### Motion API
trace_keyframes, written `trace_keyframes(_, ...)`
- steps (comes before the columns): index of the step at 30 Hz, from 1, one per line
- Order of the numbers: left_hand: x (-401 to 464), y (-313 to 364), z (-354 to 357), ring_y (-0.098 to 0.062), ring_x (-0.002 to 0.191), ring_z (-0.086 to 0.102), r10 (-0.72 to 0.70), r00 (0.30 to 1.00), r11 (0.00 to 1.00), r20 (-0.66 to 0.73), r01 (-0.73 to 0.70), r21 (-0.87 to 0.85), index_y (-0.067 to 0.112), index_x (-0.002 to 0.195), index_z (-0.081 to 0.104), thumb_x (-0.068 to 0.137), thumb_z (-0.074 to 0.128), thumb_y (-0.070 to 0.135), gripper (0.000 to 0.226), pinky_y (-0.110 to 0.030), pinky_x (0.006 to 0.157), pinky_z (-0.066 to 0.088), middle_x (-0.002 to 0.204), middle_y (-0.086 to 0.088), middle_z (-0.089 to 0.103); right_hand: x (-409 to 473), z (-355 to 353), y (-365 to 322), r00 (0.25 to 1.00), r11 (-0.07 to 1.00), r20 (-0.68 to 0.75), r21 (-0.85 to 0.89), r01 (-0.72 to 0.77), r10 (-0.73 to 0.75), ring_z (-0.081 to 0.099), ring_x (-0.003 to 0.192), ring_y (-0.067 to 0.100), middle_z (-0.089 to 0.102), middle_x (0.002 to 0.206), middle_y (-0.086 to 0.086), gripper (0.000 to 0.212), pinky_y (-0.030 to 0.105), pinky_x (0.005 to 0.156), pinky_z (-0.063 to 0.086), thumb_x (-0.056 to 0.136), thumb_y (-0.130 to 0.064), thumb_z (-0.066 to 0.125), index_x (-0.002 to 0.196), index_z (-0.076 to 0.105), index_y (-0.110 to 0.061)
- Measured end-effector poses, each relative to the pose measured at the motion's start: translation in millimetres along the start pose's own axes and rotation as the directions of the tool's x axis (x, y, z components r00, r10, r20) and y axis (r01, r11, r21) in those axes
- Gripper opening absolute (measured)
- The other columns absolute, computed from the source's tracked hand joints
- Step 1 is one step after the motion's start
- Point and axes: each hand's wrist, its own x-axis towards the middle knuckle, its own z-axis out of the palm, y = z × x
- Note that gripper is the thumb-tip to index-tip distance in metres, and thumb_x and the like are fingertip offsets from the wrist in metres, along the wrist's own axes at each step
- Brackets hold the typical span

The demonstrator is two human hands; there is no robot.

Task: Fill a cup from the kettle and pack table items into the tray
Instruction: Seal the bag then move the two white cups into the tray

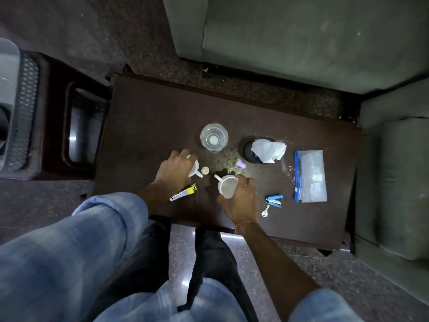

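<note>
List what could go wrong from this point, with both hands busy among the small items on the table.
1. The right hand holds a white funnel tilted on its side; anything inside might spill onto the table.
2. The left hand grips another white funnel close to the water-filled glass; a careless lift could knock it.
3. The small white cap and purple tube lie loose between the hands and could roll away.

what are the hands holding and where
Right hand grips a white funnel by its bowl rim; left hand holds another white funnel at its bowl.
</note>
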Motion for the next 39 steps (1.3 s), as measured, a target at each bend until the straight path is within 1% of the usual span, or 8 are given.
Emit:
trace_keyframes(8, -65.4, -9.5, -61.1, -0.024, 0.105, 0.052, -0.019, 0.99, 0.999, -0.136, 0.013, -0.041, 0.025, 0.129, 0.049, 0.071, 0.076, 0.025, 0.064, -0.037, 0.068, 0.053, 0.125, 0.002, 0.048, -25.8, -45.3, -54.7, 0.988, 0.988, -0.026, 0.006, 0.151, -0.151, 0.055, 0.104, 0.032, 0.048, 0.12, 0.012, 0.07, 0.044, 0.086, 0.052, 0.058, -0.036, 0.075, 0.119, 0.049, -0.013)
trace_keyframes(11, -95.1, -30.8, -82.6, -0.025, 0.105, 0.053, 0.003, 0.983, 0.999, -0.183, -0.01, -0.033, 0.026, 0.13, 0.048, 0.07, 0.078, 0.031, 0.067, -0.038, 0.067, 0.053, 0.125, 0.002, 0.047, -40.2, -59.2, -85.1, 0.97, 0.972, -0.055, -0.029, 0.235, -0.236, 0.057, 0.094, 0.03, 0.048, 0.108, 0.007, 0.063, 0.042, 0.08, 0.052, 0.054, -0.04, 0.074, 0.109, 0.052, -0.016)
trace_keyframes(15, -134.6, -85.9, -113.2, -0.026, 0.106, 0.054, 0.027, 0.968, 0.999, -0.248, -0.037, -0.034, 0.026, 0.13, 0.05, 0.068, 0.078, 0.035, 0.068, -0.043, 0.073, 0.056, 0.124, 0.001, 0.05, -54.7, -60.0, -127.3, 0.94, 0.948, -0.142, -0.11, 0.298, -0.312, 0.057, 0.088, 0.031, 0.049, 0.104, 0.009, 0.071, 0.038, 0.075, 0.05, 0.052, -0.042, 0.077, 0.115, 0.053, -0.017)
trace_keyframes(22, -198.4, -205.5, -156.8, -0.024, 0.1, 0.058, 0.019, 0.922, 0.994, -0.387, -0.06, -0.094, 0.028, 0.121, 0.056, 0.067, 0.075, 0.045, 0.06, -0.039, 0.075, 0.052, 0.115, 0.003, 0.055, -88.4, -29.7, -221.4, 0.851, 0.913, -0.35, -0.038, 0.406, -0.393, 0.056, 0.077, 0.027, 0.055, 0.091, 0.007, 0.057, 0.035, 0.066, 0.05, 0.051, -0.048, 0.073, 0.097, 0.054, -0.02)
trace_keyframes(25, -224.0, -247.8, -175.4, -0.022, 0.1, 0.059, 0.022, 0.91, 0.997, -0.415, -0.051, -0.06, 0.028, 0.123, 0.056, 0.069, 0.075, 0.046, 0.06, -0.035, 0.074, 0.05, 0.115, 0.003, 0.056, -99.1, -22.7, -269.8, 0.842, 0.913, -0.366, -0.057, 0.405, -0.396, 0.057, 0.079, 0.026, 0.056, 0.09, 0.003, 0.058, 0.031, 0.067, 0.045, 0.053, -0.06, 0.063, 0.097, 0.056, -0.024)
trace_keyframes(31, -253.3, -314.8, -209.1, -0.018, 0.103, 0.059, -0.024, 0.871, 0.998, -0.49, -0.008, -0.062, 0.029, 0.119, 0.058, 0.07, 0.074, 0.045, 0.054, -0.029, 0.067, 0.042, 0.116, 0.007, 0.057, -102.7, -23.4, -359.4, 0.809, 0.857, -0.335, 0.009, 0.515, -0.482, 0.055, 0.086, 0.013, 0.052, 0.095, -0.008, 0.048, 0.022, 0.07, 0.042, 0.059, -0.064, 0.066, 0.097, 0.054, -0.038)
trace_keyframes(36, -262.5, -361.2, -239.5, -0.018, 0.114, 0.056, -0.137, 0.845, 0.989, -0.516, 0.084, -0.124, 0.029, 0.13, 0.054, 0.07, 0.073, 0.042, 0.065, -0.035, 0.081, 0.053, 0.132, 0.007, 0.055, -80.9, -22.8, -433.3, 0.755, 0.793, -0.318, 0.014, 0.609, -0.574, 0.058, 0.088, 0.015, 0.054, 0.096, -0.005, 0.049, 0.028, 0.074, 0.052, 0.059, -0.066, 0.067, 0.097, 0.055, -0.036)
trace_keyframes(39, -265.9, -385.9, -254.3, -0.02, 0.111, 0.058, -0.201, 0.836, 0.978, -0.511, 0.137, -0.16, 0.033, 0.131, 0.054, 0.068, 0.075, 0.04, 0.067, -0.035, 0.082, 0.053, 0.128, 0.005, 0.055, -67.0, -22.3, -474.8, 0.756, 0.776, -0.247, 0.028, 0.63, -0.605, 0.06, 0.092, 0.021, 0.052, 0.101, -0.003, 0.055, 0.033, 0.081, 0.054, 0.057, -0.067, 0.067, 0.102, 0.054, -0.037)
